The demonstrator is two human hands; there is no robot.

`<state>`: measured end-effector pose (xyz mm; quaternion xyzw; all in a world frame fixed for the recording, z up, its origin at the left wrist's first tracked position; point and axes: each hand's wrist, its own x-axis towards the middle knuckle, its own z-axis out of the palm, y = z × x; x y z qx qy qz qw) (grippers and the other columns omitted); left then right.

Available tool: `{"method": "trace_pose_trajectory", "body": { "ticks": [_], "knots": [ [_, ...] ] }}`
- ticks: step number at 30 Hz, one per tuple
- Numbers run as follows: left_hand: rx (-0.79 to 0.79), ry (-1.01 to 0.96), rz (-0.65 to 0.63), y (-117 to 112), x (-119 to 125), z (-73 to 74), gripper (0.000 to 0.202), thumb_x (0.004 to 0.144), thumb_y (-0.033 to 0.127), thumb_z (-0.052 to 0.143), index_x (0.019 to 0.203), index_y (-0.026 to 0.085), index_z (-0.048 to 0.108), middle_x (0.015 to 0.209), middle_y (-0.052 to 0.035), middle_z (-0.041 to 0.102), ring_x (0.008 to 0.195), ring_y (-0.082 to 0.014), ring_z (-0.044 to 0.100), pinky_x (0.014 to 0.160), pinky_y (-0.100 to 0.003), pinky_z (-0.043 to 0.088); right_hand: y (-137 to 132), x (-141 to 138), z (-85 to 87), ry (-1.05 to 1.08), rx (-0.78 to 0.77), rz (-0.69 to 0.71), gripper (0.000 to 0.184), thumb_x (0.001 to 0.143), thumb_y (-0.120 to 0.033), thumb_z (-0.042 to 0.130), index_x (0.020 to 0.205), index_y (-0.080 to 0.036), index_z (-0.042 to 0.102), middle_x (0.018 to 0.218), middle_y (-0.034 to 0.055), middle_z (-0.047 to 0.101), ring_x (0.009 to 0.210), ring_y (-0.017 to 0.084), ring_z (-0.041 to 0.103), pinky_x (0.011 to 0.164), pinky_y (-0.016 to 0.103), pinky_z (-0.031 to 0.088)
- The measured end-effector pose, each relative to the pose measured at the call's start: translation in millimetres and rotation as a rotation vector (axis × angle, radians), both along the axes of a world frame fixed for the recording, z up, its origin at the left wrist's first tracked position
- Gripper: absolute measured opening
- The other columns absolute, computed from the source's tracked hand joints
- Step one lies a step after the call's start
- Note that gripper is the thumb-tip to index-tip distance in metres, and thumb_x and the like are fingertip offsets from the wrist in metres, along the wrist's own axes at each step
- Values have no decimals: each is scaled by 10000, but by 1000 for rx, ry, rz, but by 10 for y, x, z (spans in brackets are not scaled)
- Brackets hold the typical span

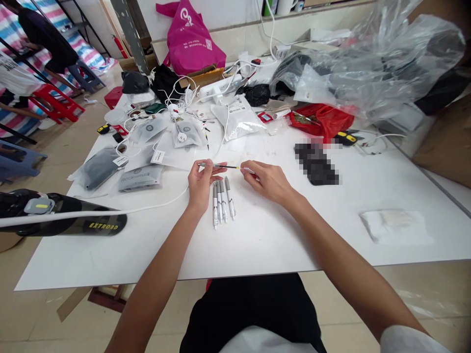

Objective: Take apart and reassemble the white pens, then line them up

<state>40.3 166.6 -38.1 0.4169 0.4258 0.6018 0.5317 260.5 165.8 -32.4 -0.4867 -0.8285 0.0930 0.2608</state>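
Note:
My left hand (200, 184) is closed around the grey front section of a pen (209, 164). A thin dark ink refill (231, 167) with a yellowish end sticks out of it to the right. Close to that end, my right hand (268, 179) pinches a whitish pen barrel piece (248, 170), mostly hidden by the fingers. I cannot tell whether the refill's end enters it. Several pens (221, 202) with grey grips and clear-white barrels lie on the white table (257, 245) just below my hands, one slightly apart at the right.
A black phone-like slab (316, 164), partly pixelated, lies right of my hands; a folded white packet (396, 226) is nearer the front. Grey pouches (140, 177), a black EXTROAD bottle-shaped object (73, 215) and a white cable (154, 210) occupy the left. Clear plastic bags (371, 68) pile up behind.

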Motion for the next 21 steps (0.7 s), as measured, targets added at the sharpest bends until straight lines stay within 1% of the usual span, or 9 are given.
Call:
{"method": "trace_pose_trajectory", "body": {
  "ticks": [6, 12, 17, 21],
  "knots": [
    [-9, -61, 63, 26, -32, 12, 525, 909, 707, 726, 988, 229, 524, 1104, -119, 829, 1002, -229, 808, 762, -294, 577, 13, 14, -4, 30, 34, -28, 301, 1091, -341, 397, 1173, -233, 666, 988, 63, 781, 648, 171, 590, 633, 290, 322],
    [-19, -72, 78, 38, -44, 8, 517, 911, 702, 728, 976, 230, 525, 1093, -112, 829, 990, -223, 803, 755, -291, 575, 17, 20, -26, 33, 39, -28, 293, 1088, -337, 403, 1171, -239, 667, 999, 52, 784, 646, 164, 593, 634, 291, 337],
    [-23, -28, 17, -1, -17, 18, 461, 902, 633, 780, 985, 226, 579, 1080, -107, 827, 980, -226, 795, 750, -294, 571, 2, 5, -22, 48, 31, 4, 288, 1103, -360, 408, 1174, -240, 660, 1027, 52, 783, 683, 168, 611, 644, 293, 353],
    [-1, 53, -43, -38, 25, 7, 391, 864, 556, 849, 957, 216, 681, 1053, -88, 809, 976, -212, 764, 745, -285, 572, -42, -55, -14, 41, -18, 52, 324, 1112, -459, 437, 1252, -237, 627, 1005, 62, 770, 729, 183, 645, 656, 290, 370]
  ]
}}
